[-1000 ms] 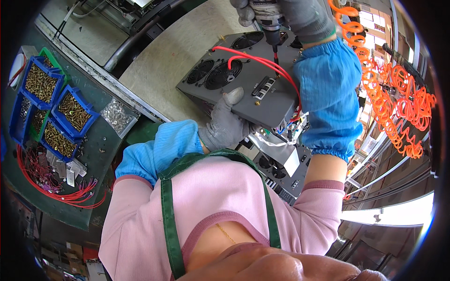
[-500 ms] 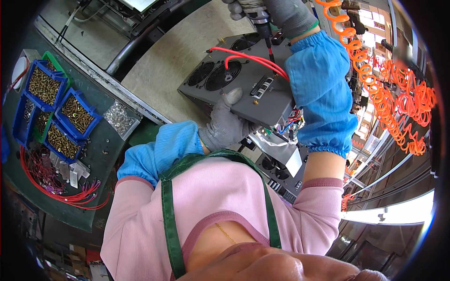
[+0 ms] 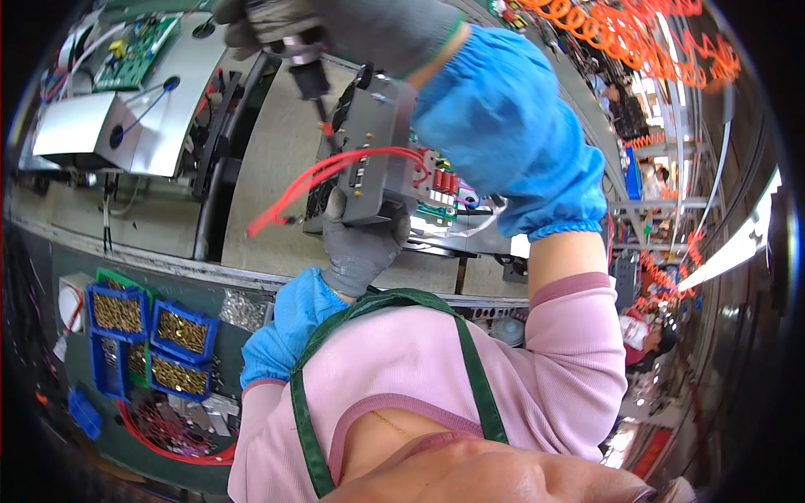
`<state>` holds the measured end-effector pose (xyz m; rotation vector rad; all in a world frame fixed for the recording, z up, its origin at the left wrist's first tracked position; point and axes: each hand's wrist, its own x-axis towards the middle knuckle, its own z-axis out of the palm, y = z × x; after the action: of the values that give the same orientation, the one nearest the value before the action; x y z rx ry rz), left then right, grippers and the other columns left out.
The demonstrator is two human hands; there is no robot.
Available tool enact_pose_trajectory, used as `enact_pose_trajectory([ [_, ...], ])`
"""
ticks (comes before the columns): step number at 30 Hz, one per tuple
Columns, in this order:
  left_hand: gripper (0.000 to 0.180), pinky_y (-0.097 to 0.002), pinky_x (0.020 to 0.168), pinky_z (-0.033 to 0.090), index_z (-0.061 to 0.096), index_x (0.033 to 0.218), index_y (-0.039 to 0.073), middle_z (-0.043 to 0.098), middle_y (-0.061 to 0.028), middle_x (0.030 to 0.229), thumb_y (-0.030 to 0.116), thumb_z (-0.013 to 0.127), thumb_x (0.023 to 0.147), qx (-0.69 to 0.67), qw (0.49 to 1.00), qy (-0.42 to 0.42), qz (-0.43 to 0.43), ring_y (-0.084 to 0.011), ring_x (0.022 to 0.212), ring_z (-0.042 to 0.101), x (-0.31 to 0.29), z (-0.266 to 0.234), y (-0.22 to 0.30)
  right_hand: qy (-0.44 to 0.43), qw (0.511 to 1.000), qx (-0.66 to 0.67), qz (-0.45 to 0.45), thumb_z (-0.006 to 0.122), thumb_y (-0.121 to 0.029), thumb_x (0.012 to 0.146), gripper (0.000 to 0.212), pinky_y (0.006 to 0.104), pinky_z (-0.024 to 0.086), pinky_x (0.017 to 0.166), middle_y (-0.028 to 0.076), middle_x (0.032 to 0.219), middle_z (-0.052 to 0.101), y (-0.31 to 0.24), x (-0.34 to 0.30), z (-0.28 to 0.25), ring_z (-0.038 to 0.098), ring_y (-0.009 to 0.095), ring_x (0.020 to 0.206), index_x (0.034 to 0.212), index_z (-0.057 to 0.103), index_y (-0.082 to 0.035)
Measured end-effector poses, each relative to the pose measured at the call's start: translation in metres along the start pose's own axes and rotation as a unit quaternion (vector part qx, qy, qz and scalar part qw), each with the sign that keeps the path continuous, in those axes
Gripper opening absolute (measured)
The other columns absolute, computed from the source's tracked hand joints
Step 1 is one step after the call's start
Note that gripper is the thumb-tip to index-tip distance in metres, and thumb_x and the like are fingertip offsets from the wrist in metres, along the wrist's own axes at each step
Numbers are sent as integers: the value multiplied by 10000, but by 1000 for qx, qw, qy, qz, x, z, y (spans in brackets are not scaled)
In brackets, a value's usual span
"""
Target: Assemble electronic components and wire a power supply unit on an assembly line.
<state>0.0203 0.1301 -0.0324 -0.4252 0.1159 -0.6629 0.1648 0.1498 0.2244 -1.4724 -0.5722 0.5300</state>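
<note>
Left hand [image 3: 362, 243], grey-gloved, grips the lower edge of the grey fan housing [image 3: 373, 159], tipped up on edge above the worktop [image 3: 268, 168]; right hand [image 3: 335, 29] is clenched round an electric screwdriver [image 3: 306, 71], bit down beside the housing; red wires [image 3: 335, 172] trail left; blue bins of brass screws [image 3: 151, 331] sit lower left.
</note>
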Motion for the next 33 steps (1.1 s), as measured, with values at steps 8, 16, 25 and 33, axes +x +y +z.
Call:
enact_pose_trajectory([
  [8,714,-450,853,465,488,1279,93,464,-220,1297,638,516,819,38,999,-1,-20,-354,1136,486,-17,0,5,64,998,6,-5,533,-339,793,572,354,420,638,107,800,530,-51,-211,-99,472,163,645,1191,485,69],
  [16,598,-412,904,426,491,1286,54,498,-186,1292,443,580,841,74,993,-19,-87,-325,1142,498,-9,3,3,398,866,-50,-297,669,-180,785,588,412,403,868,26,889,587,-29,-419,-60,542,168,801,1296,429,-14],
  [25,546,-383,875,451,492,1275,24,515,-137,1261,280,641,817,99,993,2,-64,-278,1098,516,-1,20,-24,563,728,58,-387,594,-281,842,539,354,370,736,-19,710,384,63,-562,-60,413,144,662,1275,431,-3],
  [33,555,-347,898,438,492,1251,24,502,-132,1257,186,677,754,127,989,43,-62,-260,1122,484,-2,12,-18,718,667,11,198,658,-150,789,182,347,486,539,60,736,594,289,-632,-51,600,193,615,912,587,-38],
])
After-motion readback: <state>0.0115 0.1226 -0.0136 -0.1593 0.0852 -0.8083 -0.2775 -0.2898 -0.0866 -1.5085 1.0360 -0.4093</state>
